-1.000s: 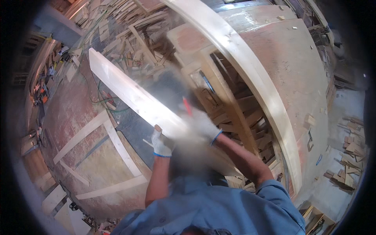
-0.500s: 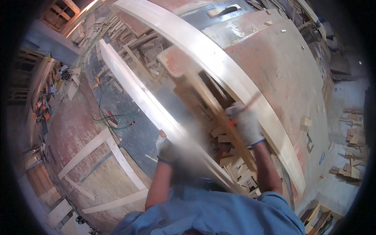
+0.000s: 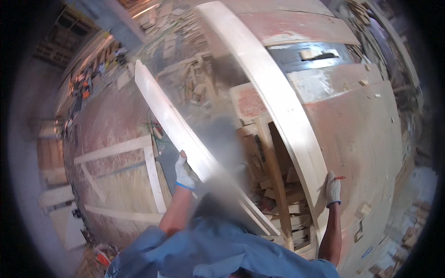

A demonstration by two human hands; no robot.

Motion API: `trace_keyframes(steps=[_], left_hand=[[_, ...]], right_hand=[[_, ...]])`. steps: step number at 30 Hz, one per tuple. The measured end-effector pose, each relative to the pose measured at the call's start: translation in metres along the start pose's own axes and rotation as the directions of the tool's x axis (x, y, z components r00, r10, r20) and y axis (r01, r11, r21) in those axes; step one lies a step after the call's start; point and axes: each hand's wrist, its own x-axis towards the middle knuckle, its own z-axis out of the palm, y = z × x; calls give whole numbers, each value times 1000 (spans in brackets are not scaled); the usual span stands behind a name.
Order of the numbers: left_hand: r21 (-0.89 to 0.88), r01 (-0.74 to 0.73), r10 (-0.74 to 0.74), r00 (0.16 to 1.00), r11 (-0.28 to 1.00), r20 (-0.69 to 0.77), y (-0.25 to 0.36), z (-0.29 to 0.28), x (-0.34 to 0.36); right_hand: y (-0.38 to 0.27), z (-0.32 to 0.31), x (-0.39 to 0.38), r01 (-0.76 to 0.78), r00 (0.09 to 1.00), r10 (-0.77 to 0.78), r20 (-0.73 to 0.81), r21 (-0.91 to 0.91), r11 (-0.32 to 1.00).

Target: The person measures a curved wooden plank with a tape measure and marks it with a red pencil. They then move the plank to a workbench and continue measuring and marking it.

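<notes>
My left hand (image 3: 184, 172), in a white knit glove with blue cuff, is closed round the edge of a long pale board (image 3: 167, 121) that slopes from the upper left toward my body. My right hand (image 3: 333, 190), gloved alike, is at the near right part of a second, wider pale board (image 3: 278, 102), its fingers closed with a thin red pencil or marker (image 3: 340, 177) among them. An opening with a timber rail (image 3: 273, 171) and offcuts lies between the two boards. A grey blur in the middle hides part of the left board's near end.
Worn reddish panels (image 3: 352, 129) lie at the right, wood offcuts (image 3: 192, 81) at the top centre. A frame of pale strips (image 3: 153, 180) lies at lower left. Tools (image 3: 85, 83) are at upper left, near a concrete column (image 3: 123, 23). Small blocks (image 3: 364, 211) sit at right.
My right hand has moved rightward with the red pencil, from the left board to the wide board. My left hand stays on its board. The view has shifted, bringing the column into sight.
</notes>
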Motion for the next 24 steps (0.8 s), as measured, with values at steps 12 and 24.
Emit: trace_keyframes(steps=[12,24], left_hand=[[19,-193,191,939,981,-288,59,-57,9],[-188,-175,141,973,966,-183,198,-116,105]], right_hand=[[-18,-13,-3,-325,946,312,94,319,890],[-190,-84,-19,-350,928,366,-74,167,922]])
